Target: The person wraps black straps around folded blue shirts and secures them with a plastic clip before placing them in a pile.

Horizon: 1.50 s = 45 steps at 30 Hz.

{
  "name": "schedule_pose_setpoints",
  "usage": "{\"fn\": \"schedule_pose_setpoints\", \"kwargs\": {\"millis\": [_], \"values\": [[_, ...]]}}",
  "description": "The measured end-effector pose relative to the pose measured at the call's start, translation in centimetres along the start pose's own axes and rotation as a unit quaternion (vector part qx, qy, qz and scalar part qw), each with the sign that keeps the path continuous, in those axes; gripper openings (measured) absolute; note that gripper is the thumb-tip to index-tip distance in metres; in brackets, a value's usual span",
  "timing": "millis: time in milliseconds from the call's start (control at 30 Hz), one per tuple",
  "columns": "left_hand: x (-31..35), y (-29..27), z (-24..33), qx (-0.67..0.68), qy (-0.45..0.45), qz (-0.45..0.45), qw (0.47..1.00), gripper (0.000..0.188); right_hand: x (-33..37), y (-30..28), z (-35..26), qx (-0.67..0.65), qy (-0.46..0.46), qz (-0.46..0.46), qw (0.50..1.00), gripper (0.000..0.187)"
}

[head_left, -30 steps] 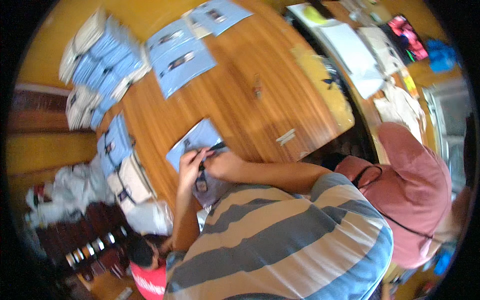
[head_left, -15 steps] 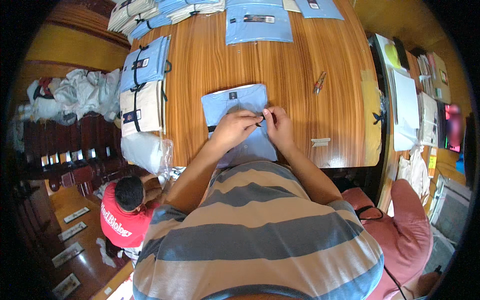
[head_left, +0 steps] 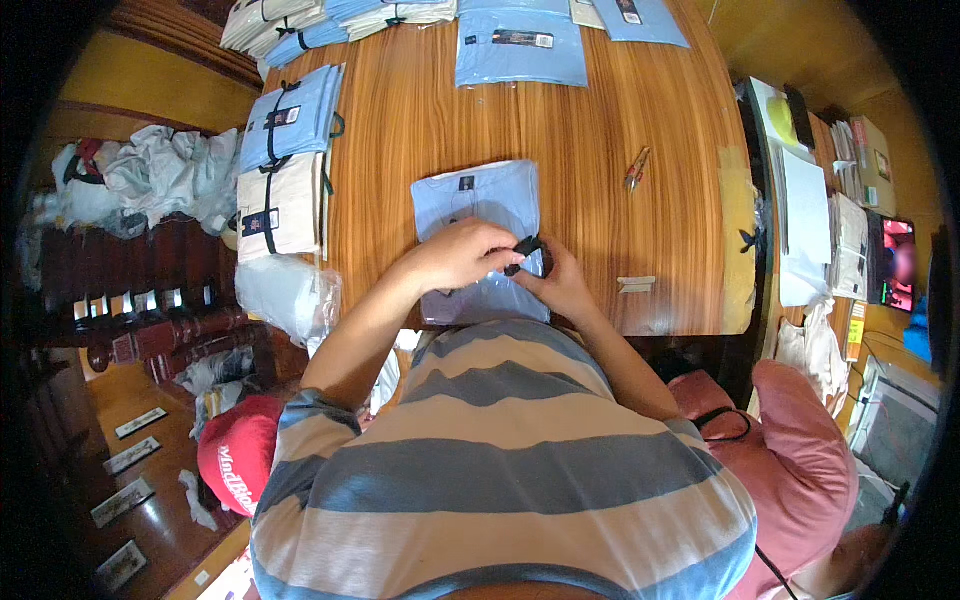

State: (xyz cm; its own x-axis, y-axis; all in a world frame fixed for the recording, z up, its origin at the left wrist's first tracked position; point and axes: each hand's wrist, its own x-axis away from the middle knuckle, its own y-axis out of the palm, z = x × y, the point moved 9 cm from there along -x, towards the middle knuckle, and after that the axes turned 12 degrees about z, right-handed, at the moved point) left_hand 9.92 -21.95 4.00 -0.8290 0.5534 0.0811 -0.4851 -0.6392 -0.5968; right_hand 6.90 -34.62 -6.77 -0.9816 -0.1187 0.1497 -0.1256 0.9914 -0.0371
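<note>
A folded light-blue shirt [head_left: 480, 190] lies in front of me near the table's front edge, its collar label on the far side. Over its right half, my left hand [head_left: 465, 255] is closed, fingertips pinching a bunched black ribbon [head_left: 526, 254]. My right hand [head_left: 560, 283] meets it from the right, thumb and fingers closed about the same ribbon. Part of the shirt is hidden under my left hand.
Stacked shirts tied with black ribbon [head_left: 285, 200] line the table's left edge; bagged blue shirts [head_left: 525, 55] lie at the back. Snips [head_left: 636, 168] and a small beige strip [head_left: 637, 285] are on the right. People sit at both sides.
The black ribbon that crossed the shirt's left edge no longer shows there; it is now bunched between my hands. My right hand has dropped slightly nearer to me. The person in red leans lower.
</note>
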Motion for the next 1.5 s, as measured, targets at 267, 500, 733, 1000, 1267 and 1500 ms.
{"fn": "schedule_pose_setpoints", "kwargs": {"millis": [267, 500, 733, 1000, 1267, 1500], "values": [[3.2, -7.2, 10.3, -0.123, 0.135, 0.269, 0.946, 0.015, 2.2, 0.3, -19.3, 0.349, -0.173, 0.026, 0.921, 0.076], [7.9, -5.7, -1.8, 0.131, -0.138, 0.299, 0.935, 0.021, 2.0, 0.4, -11.8, 0.008, -0.112, -0.01, 0.994, 0.061], [7.3, -4.9, -1.4, 0.191, -0.101, 0.325, 0.921, 0.014, 0.2, -2.8, 0.9, 0.098, 0.016, 0.099, 0.99, 0.057], [5.0, -4.8, -2.7, 0.307, -0.149, 0.321, 0.884, 0.016, -3.6, -3.1, 1.7, 0.135, -0.006, 0.062, 0.989, 0.039], [3.9, -5.1, -1.4, 0.221, -0.163, 0.284, 0.919, 0.023, -3.0, -2.2, -6.9, 0.137, -0.214, 0.093, 0.963, 0.043], [4.5, -5.1, -1.2, 0.221, -0.142, 0.282, 0.923, 0.022, -5.2, -2.3, -3.5, 0.278, -0.161, 0.044, 0.946, 0.045]]}}
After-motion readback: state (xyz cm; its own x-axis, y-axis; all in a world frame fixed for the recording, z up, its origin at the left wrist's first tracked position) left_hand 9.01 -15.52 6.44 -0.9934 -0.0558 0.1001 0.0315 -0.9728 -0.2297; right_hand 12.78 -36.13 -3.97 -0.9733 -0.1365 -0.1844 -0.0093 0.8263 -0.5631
